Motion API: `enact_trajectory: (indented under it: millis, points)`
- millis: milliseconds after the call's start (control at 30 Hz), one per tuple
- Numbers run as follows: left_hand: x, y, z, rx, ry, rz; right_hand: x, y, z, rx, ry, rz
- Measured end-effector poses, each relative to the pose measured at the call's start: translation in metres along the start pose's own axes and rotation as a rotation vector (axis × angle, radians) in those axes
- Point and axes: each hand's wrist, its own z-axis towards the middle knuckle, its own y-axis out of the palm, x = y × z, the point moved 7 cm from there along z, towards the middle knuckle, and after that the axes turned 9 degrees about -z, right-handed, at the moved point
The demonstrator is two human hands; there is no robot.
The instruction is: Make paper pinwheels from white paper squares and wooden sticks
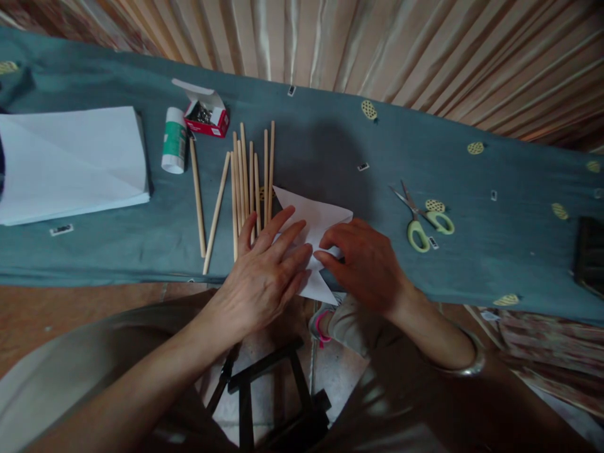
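Observation:
A folded white paper (315, 220) lies at the near edge of a table covered in blue-green cloth (330, 145). My left hand (267, 274) rests flat on the paper's left part, fingers stretched out and pressing down. My right hand (365, 264) is curled over the paper's right side, fingertips pinching a fold of it. Several wooden sticks (245, 182) lie side by side just left of the paper, beside my left hand.
A stack of white paper sheets (70, 163) sits at the far left. A glue stick (174, 139) and an open red box of clips (206, 114) lie behind the sticks. Green-handled scissors (422, 220) lie to the right. A dark object (589, 255) is at the right edge.

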Motion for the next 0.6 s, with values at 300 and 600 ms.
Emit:
enact_trajectory:
  millis: [300,600]
  points:
    - [0.003,0.000,0.000,0.019,0.002,-0.005,-0.001,-0.001,0.000,0.026,-0.006,0.004]
    - [-0.007,-0.019,-0.003,0.084,-0.002,0.010,0.002,-0.001,-0.001,0.030,-0.001,0.042]
